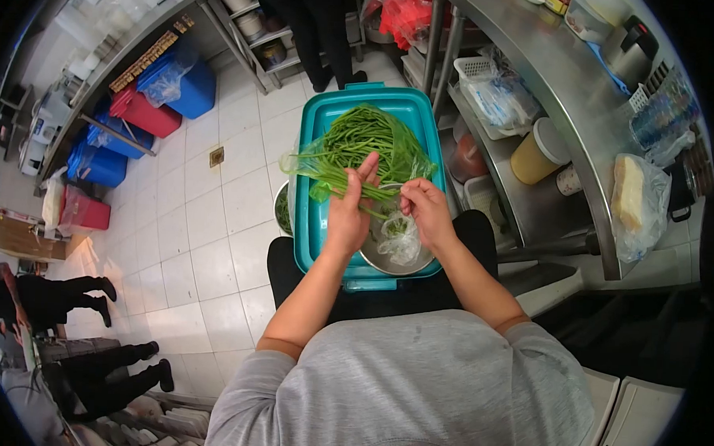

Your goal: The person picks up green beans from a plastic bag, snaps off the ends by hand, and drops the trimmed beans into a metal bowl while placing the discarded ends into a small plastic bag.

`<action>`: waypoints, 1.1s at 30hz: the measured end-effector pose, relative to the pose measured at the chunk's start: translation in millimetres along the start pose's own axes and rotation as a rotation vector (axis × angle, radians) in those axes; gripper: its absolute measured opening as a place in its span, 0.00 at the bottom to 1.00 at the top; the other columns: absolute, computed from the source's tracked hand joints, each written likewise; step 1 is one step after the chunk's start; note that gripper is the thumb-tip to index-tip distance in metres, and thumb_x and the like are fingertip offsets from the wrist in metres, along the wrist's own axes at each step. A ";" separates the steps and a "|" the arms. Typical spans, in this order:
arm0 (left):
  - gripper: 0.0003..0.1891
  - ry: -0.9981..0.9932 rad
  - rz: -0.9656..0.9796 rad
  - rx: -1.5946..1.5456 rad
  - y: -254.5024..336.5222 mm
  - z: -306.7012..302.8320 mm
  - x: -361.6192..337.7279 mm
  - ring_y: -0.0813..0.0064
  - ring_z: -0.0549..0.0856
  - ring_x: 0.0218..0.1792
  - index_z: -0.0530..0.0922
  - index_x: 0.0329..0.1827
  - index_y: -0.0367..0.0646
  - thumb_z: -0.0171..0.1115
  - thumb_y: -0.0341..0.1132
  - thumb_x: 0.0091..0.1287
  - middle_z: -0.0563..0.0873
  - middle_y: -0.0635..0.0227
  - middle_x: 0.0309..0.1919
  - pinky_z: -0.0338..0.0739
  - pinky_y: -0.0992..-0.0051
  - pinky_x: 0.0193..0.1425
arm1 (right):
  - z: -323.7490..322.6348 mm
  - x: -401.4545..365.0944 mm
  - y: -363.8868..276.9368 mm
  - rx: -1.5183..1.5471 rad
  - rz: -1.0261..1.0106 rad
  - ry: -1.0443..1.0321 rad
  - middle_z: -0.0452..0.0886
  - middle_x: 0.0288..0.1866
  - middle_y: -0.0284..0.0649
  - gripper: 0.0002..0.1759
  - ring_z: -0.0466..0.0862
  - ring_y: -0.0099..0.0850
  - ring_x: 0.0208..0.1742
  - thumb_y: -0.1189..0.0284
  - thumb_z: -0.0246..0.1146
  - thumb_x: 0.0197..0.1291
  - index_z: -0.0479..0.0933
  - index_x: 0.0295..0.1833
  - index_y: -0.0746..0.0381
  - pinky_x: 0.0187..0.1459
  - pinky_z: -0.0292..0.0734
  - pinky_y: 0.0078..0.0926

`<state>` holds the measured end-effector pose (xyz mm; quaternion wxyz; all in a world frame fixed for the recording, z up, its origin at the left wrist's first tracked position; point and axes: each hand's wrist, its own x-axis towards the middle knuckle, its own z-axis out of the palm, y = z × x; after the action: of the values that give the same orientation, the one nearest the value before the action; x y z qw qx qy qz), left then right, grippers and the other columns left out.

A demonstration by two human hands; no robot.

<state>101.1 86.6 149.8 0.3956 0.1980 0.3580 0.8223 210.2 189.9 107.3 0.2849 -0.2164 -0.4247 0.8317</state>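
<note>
A bunch of long green beans (327, 174) is gripped in my left hand (348, 211), its ends pointing right. My right hand (426, 212) is pinched at those ends, above a metal bowl (374, 260). Crumpled clear plastic (401, 247) with a few green bits lies in the bowl. Behind my hands, a large heap of green beans (365, 132) rests in a thin green plastic bag (414, 155). Bowl and bag both sit on a teal plastic tray (311, 249) over my lap. What my right fingertips pinch is partly hidden.
Left of the tray, another bowl (283, 209) holds green pieces. A steel shelf (561, 208) with a tub (540, 151) stands close on the right. Blue bins (189, 80) and a red bin (147, 112) line the left. A person (321, 30) stands ahead; others are at lower left.
</note>
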 end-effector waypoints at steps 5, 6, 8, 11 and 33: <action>0.17 -0.107 0.069 -0.003 -3.1 1.0 -3.4 0.60 0.57 0.74 0.66 0.58 0.42 0.43 0.44 0.76 0.63 0.54 0.71 0.51 0.61 0.75 | -0.8 6.3 -1.6 -0.075 0.083 0.054 0.76 0.24 0.33 0.08 0.74 0.19 0.25 0.70 0.59 0.64 0.75 0.34 0.63 0.28 0.68 0.17; 0.15 -0.109 0.053 -0.076 -3.1 -3.4 -1.3 0.60 0.57 0.74 0.67 0.57 0.43 0.42 0.43 0.76 0.63 0.54 0.71 0.50 0.61 0.75 | 0.2 3.8 -10.0 -0.196 0.133 -0.011 0.76 0.24 0.33 0.08 0.74 0.19 0.26 0.70 0.59 0.64 0.75 0.34 0.63 0.28 0.68 0.17; 0.13 -0.133 -0.001 -0.226 1.0 -11.0 3.1 0.60 0.58 0.74 0.69 0.52 0.46 0.42 0.43 0.76 0.62 0.54 0.71 0.52 0.61 0.75 | 0.0 1.3 -14.3 -0.375 0.165 -0.098 0.77 0.25 0.33 0.09 0.75 0.18 0.26 0.70 0.59 0.65 0.75 0.35 0.64 0.28 0.68 0.16; 0.11 -0.177 -0.093 -0.409 10.1 -19.9 8.7 0.58 0.59 0.73 0.72 0.46 0.48 0.41 0.41 0.76 0.61 0.53 0.71 0.55 0.58 0.75 | -0.1 -3.2 -11.5 -0.497 0.044 -0.131 0.78 0.29 0.33 0.08 0.75 0.16 0.28 0.70 0.59 0.66 0.76 0.38 0.65 0.28 0.69 0.16; 0.11 -0.237 -0.249 -0.429 -4.4 -20.0 0.4 0.55 0.62 0.71 0.74 0.48 0.50 0.46 0.43 0.75 0.65 0.56 0.70 0.57 0.53 0.73 | 25.9 -11.7 -33.7 -0.505 -0.184 -0.009 0.77 0.25 0.30 0.07 0.75 0.16 0.26 0.76 0.59 0.62 0.73 0.31 0.63 0.30 0.70 0.15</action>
<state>90.9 80.2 133.3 0.5658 0.1590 0.1481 0.7954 213.1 183.2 150.7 0.2945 -0.2373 -0.6379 0.6709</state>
